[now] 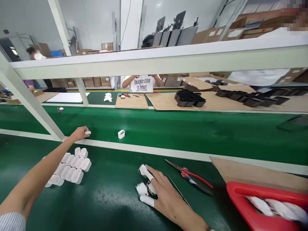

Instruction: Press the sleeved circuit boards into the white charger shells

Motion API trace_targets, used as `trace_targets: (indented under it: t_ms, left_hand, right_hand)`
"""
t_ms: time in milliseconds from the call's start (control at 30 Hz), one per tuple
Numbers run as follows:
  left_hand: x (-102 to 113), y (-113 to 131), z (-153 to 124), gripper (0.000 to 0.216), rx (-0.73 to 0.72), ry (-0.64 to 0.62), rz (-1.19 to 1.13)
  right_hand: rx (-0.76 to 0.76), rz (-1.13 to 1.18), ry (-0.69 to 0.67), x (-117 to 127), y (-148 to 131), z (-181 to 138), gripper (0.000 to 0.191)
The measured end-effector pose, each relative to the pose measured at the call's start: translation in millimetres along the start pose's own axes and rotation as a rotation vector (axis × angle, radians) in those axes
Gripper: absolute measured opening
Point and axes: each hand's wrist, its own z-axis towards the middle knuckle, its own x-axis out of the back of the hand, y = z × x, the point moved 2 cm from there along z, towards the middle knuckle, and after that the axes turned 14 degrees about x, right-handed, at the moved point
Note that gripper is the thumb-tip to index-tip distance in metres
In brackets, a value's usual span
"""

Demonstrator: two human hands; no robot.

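Observation:
My left hand (80,132) reaches out to the near edge of the green conveyor belt (183,128), its fingers closed on a small white plastic case (88,132). Another white case (121,134) sits on the belt just to its right. Below my left arm lies a block of several white cases (72,166) packed in rows. My right hand (160,192), with white finger cots on the fingertips, rests flat on the green table with its fingers spread over a small dark part (151,189).
Red-handled pliers (192,176) and a thin metal strip (176,189) lie right of my right hand. A red tray (240,199) with white items sits at the lower right on cardboard. Across the belt, a person in a white shirt (141,84) works beside black trays (190,98).

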Motion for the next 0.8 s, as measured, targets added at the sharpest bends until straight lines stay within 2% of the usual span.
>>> trace_targets:
  t_ms: [100,233,333,400,433,500,567,633,700,800]
  left_hand:
    - [-4,37,-28,0.024,-0.125,-0.008,-0.036]
    - [-40,100,-113,0.032,-0.460,-0.134,-0.083]
    - [-67,119,-173,0.036,-0.697,-0.191,-0.027]
    - [-66,107,-192,0.048,-0.772,-0.130,-0.017]
    - [-60,94,-195,0.054,-0.757,-0.066,-0.027]
    - [-43,60,-195,0.052,-0.636,0.102,-0.033]
    - [-29,27,-195,0.035,-0.502,0.251,0.013]
    - [-27,6,-199,0.029,-0.436,0.304,0.072]
    - [-35,-3,-205,0.029,-0.418,0.298,0.106]
    - [-52,2,-209,0.016,-0.402,0.302,0.131]
  right_hand:
    - [0.088,-0.068,0.083,3,-12,4,0.060]
    - [0.265,-0.181,0.208,9,-37,30,0.055]
    - [0.307,-0.241,0.152,4,-55,50,0.061]
    - [0.326,-0.261,0.079,-3,-62,56,0.061]
    - [0.338,-0.267,0.059,-8,-65,57,0.059]
    - [0.368,-0.282,0.066,-17,-66,59,0.049]
    - [0.401,-0.314,0.118,-28,-64,63,0.036]
    - [0.442,-0.359,0.159,-39,-60,71,0.021]
    - [0.510,-0.392,0.166,-50,-53,80,0.005]
    - [0.662,-0.381,0.169,-66,-37,86,0.031]
